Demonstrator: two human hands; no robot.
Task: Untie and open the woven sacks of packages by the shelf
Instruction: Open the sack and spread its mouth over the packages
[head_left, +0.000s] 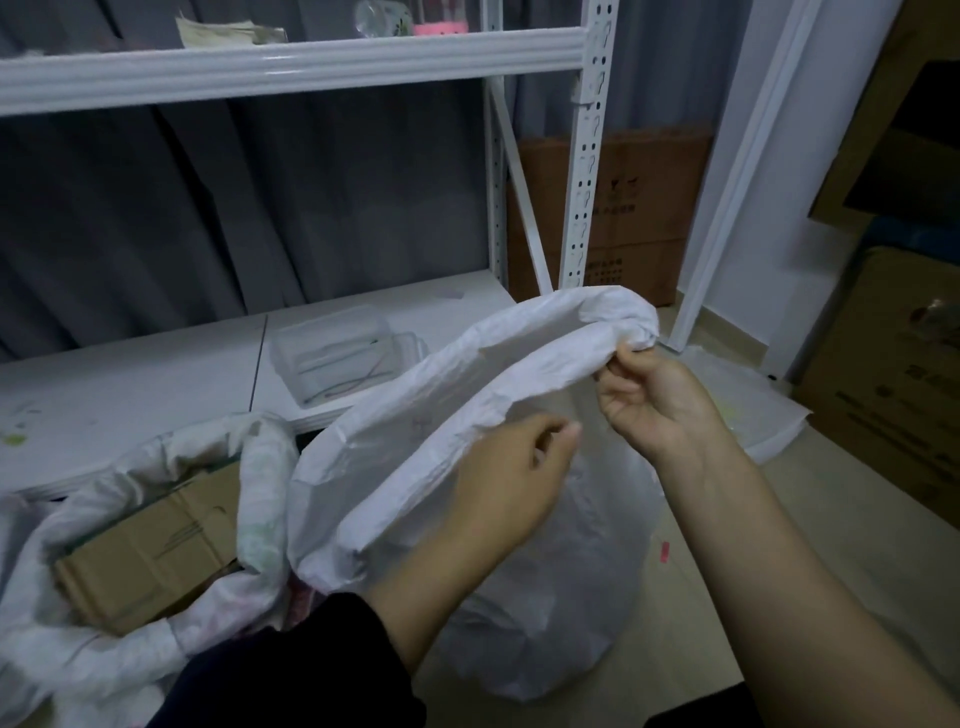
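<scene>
Beside shelf (291, 67): right hand (660, 400) pinches sack (415, 415) rim.

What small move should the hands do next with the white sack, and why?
Probably keep rolling the rim down: the right hand pinches the rolled rim of the white sack, the left hand rests against it, and the mouth is already open.

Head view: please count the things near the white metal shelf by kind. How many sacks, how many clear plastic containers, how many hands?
White woven sacks: 2, the one in the hands with its rim rolled down and the open one holding a brown cardboard box.
Clear plastic containers on the low shelf board: 1.
Hands: 2, left hand, right hand.
Total: 5.
</scene>
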